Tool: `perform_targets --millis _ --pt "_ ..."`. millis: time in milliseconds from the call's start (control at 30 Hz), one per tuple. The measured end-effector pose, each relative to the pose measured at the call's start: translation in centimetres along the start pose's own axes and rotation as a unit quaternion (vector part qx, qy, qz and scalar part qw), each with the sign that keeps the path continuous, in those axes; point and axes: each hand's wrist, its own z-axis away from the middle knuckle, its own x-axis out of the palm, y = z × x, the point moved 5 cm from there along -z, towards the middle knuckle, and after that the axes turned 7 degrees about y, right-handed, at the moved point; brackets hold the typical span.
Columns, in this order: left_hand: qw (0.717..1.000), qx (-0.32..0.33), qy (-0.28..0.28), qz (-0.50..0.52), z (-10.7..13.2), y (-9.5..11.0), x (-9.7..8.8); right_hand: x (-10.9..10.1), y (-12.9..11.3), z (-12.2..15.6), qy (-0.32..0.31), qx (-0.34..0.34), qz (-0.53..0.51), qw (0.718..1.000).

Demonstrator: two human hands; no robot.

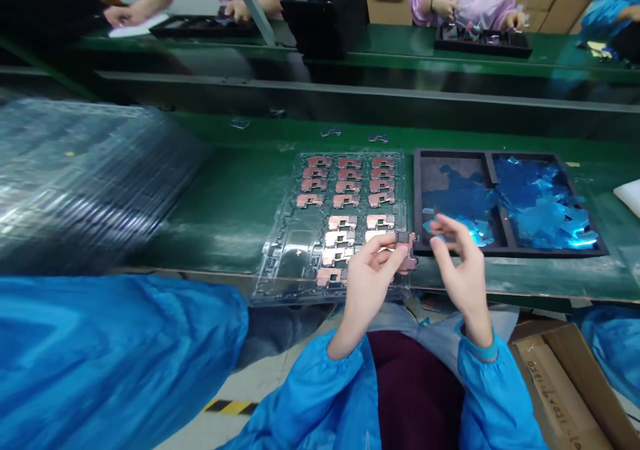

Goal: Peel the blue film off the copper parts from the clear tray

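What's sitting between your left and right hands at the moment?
In the head view, a small copper-coloured part, pinched by the left hand, sits in the gap before the right hand, by the edge of the black tray.

blister tray (295, 247): clear glossy plastic | parts (345, 201): coppery metal | film (543, 203): shiny blue | side tray (418, 197): matt black

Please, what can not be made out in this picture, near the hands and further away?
Head view only:
- Copper part in the left hand: the fingers hide much of it.
- Right hand: its fingers hide whether the fingertips hold anything.
- Clear tray: the left hand covers its lower right cells.
- Clear stack: glare blurs it, and the left edge cuts it off.
- Far tray: its contents are too small to tell.
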Motion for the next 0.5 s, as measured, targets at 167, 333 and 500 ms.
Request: perform_targets --millis 167,333,500 --pt "0.999 0.019 -0.008 -0.034 0.5 0.1 0.1 2.5 -0.5 2.2 -0.064 0.133 -0.156 0.977" --pt "0.999 0.034 0.0 -0.025 0.5 0.2 0.1 2.7 -0.1 2.3 -0.04 0.148 -0.157 0.976" --pt "1.0 -0.01 -0.009 -0.006 0.3 -0.3 0.3 2.5 -0.3 2.2 -0.047 0.154 -0.149 0.976"
